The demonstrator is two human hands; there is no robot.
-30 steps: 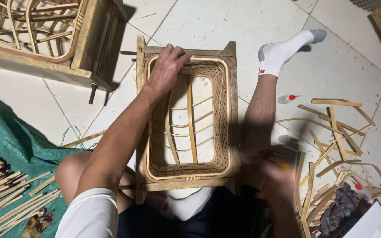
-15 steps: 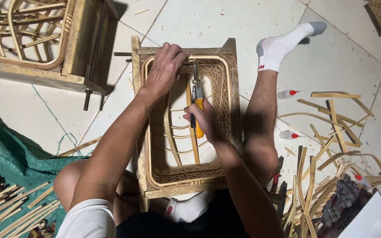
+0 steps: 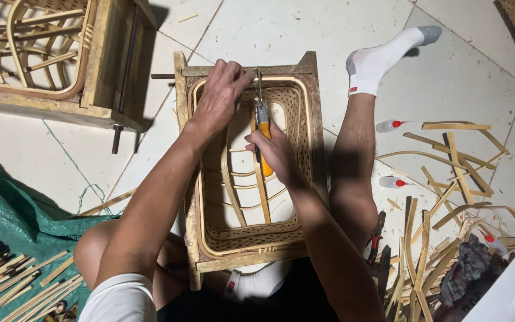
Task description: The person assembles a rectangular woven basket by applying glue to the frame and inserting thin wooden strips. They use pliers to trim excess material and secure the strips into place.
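Note:
A rectangular woven bamboo basket in a wooden frame point(image 3: 309, 156) lies on the tiled floor between my legs. My left hand point(image 3: 219, 95) presses on the basket's far rim, fingers curled over it. My right hand point(image 3: 274, 150) grips a pair of pliers with orange handles point(image 3: 262, 128), the metal jaws pointing at the far rim right beside my left fingers. Thin bamboo strips cross the basket's open bottom under both hands.
Another wooden frame with bent bamboo point(image 3: 55, 59) sits at the upper left. A green sheet with bamboo sticks point(image 3: 7, 238) is at the lower left. Loose bamboo strips point(image 3: 448, 179), two small red-capped bottles point(image 3: 388, 126) and red-handled cutters point(image 3: 377, 235) lie at the right.
My right hand came up from the right with the pliers, and has moved them to the basket's far rim. My left hand stays on that rim.

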